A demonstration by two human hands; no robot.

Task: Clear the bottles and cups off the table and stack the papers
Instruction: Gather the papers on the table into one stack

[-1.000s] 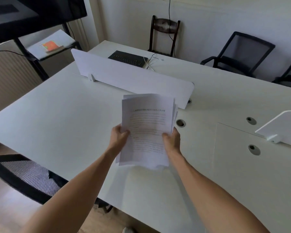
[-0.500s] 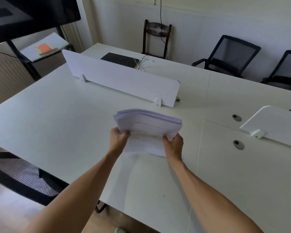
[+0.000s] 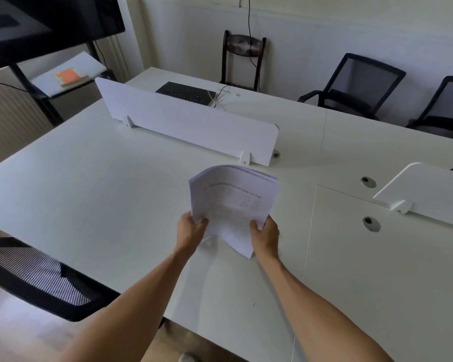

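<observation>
A stack of printed white papers is held upright above the white table, its top edge curling away from me. My left hand grips the stack's lower left edge and my right hand grips its lower right edge. The bottom corner of the stack hangs just over the tabletop. No bottles or cups are in view.
A white divider panel stands across the table behind the papers, another at the right. A black keyboard with cables lies beyond. Black mesh chairs stand at the near left and far right.
The stack went from upright to tilted flat, and now stands upright again, with both hands still gripping its lower edges. The view shifted slightly.
</observation>
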